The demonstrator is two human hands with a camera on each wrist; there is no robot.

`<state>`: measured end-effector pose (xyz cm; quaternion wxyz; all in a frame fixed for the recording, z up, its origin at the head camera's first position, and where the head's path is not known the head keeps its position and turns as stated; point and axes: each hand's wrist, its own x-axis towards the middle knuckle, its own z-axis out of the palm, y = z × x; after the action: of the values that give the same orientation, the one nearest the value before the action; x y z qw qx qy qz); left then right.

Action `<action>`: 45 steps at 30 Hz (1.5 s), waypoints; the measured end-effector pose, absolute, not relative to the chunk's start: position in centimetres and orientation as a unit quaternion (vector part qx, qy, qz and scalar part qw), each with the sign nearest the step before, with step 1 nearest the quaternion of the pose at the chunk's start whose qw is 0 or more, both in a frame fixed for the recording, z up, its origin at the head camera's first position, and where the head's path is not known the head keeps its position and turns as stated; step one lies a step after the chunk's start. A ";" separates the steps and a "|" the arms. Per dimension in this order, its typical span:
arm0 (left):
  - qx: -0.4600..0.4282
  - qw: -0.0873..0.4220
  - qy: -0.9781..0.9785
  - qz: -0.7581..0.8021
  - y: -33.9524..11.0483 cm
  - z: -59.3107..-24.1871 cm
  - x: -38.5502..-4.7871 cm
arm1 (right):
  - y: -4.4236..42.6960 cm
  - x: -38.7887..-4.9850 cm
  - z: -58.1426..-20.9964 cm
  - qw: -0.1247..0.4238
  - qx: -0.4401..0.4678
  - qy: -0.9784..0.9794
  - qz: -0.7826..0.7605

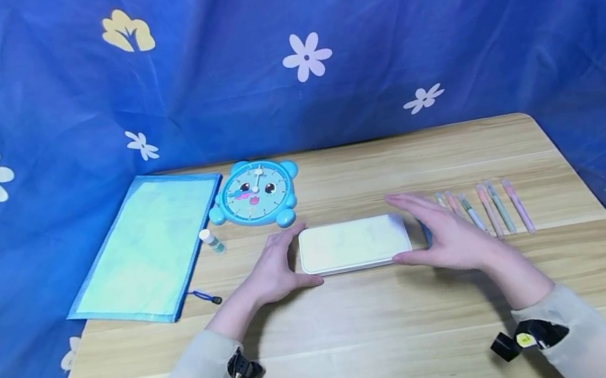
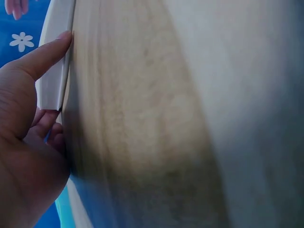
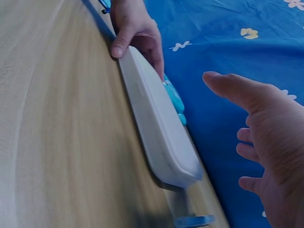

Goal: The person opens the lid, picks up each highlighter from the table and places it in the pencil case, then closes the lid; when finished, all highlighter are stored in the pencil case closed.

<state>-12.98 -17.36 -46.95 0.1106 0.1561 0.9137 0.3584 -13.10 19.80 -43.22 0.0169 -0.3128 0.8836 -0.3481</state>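
Note:
A white, round-cornered pencil case [image 1: 354, 244] lies flat on the wooden table. At its left end my left hand [image 1: 276, 269] grips it, the thumb along the near side and the fingers behind; the left wrist view shows the thumb [image 2: 54, 50] against the case's edge. Beside the right end my right hand [image 1: 455, 240] is spread, thumb and fingers apart. In the right wrist view a gap shows between that hand [image 3: 275, 137] and the case [image 3: 159, 114]. A blue pen-like item [image 3: 194, 221] lies past the case's right end, partly hidden by the hand in the head view.
Several pastel pens [image 1: 498, 208] lie in a row right of my right hand. On the left are a blue-edged zip folder [image 1: 130, 246], a small white-capped bottle [image 1: 211, 241] and a blue toy clock [image 1: 255, 192]. A blue patterned curtain [image 1: 231, 59] surrounds the table [image 1: 367, 346].

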 end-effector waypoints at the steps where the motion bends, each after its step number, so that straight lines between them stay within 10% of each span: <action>1: 0.157 0.107 0.913 0.362 -17.4 -47.1 -13.1 | 19.7 -13.2 -43.4 0.020 -0.313 0.883 -0.348; 45: 0.154 0.101 0.911 0.369 -17.3 -47.5 -13.7 | 13.3 -17.1 -47.8 -0.015 -0.390 0.896 -0.211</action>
<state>-13.75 -17.32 -47.48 0.1014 0.1536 0.9111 0.3689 -17.10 13.26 -47.81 -0.0153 -0.3903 0.8961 -0.2105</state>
